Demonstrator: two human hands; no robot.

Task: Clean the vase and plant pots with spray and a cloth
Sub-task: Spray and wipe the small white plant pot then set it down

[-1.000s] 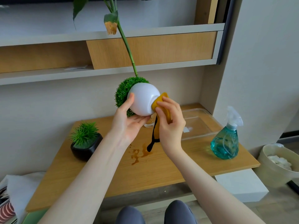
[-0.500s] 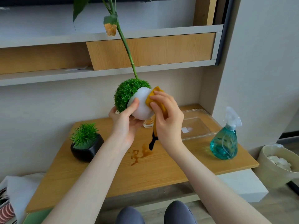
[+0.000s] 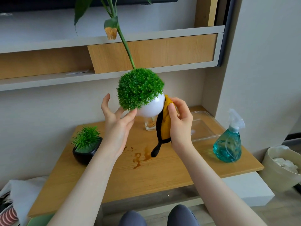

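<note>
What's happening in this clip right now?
A person is wiping a white round pot of fake greenery, held up over the wooden table. The left hand props it with its fingertips; the right hand presses a yellow cloth to its side. The spray bottle and black pot stand on the table.

This is a home, most likely a living room. A low light-wood table (image 3: 162, 173) stands against a pale wall under built-in grey and wood-panel shelving (image 3: 146, 51), and the dark lower edge of what may be a screen (image 3: 48, 4) runs along the top of the frame. A small green plant in a black pot (image 3: 87, 148) decorates the table at centre left, and a cream wastebasket holding crumpled tissue (image 3: 280, 167) sits at lower right.
</note>
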